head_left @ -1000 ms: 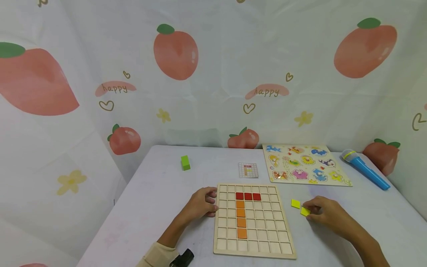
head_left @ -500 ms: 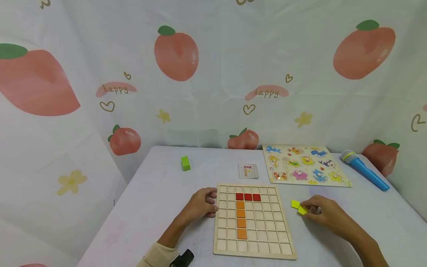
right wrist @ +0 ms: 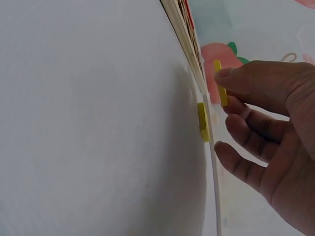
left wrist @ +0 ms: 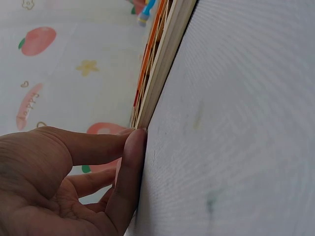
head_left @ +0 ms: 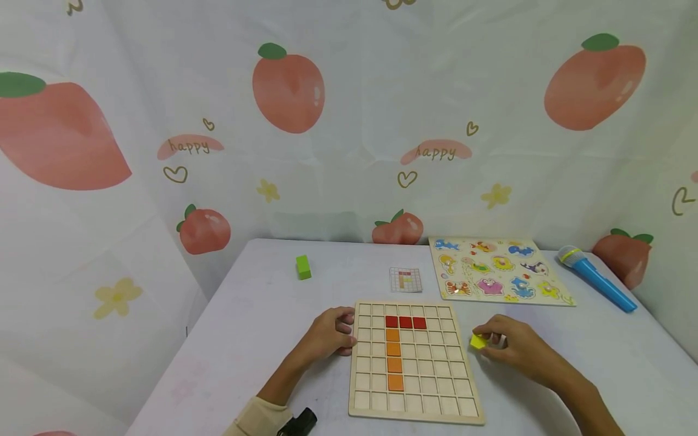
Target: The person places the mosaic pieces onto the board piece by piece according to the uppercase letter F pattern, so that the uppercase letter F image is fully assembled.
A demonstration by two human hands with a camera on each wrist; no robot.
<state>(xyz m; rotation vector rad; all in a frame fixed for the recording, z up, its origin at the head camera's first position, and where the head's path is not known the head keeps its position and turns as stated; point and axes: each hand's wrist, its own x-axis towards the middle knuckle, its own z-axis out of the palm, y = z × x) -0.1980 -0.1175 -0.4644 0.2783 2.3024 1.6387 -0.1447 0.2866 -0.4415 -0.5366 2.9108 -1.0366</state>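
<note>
My left hand point(head_left: 326, 332) holds the left edge of a wooden grid board point(head_left: 431, 402); in the left wrist view, the fingertips meet at the board's rim point(left wrist: 165, 64). Red tiles point(head_left: 406, 322) form a short row in the grid, with orange tiles point(head_left: 394, 349) in a column below its left end. To the right of the board, my right hand point(head_left: 520, 348) pinches a yellow tile point(right wrist: 221, 83) between thumb and finger, raised off the table. A second yellow tile point(right wrist: 203, 123) lies on the tabletop beneath it. In the head view the two tiles overlap and are hard to separate.
Behind the board lies a small printed grid card point(head_left: 406, 280). An animal puzzle board point(head_left: 501, 269) and a blue toy microphone point(head_left: 600, 278) are at the back right. Green blocks point(head_left: 303, 266) stand at the back left. A patterned cloth hangs behind the table.
My right hand has moved left towards the board and lifted one yellow tile over the other. The left hand and the board have stayed put.
</note>
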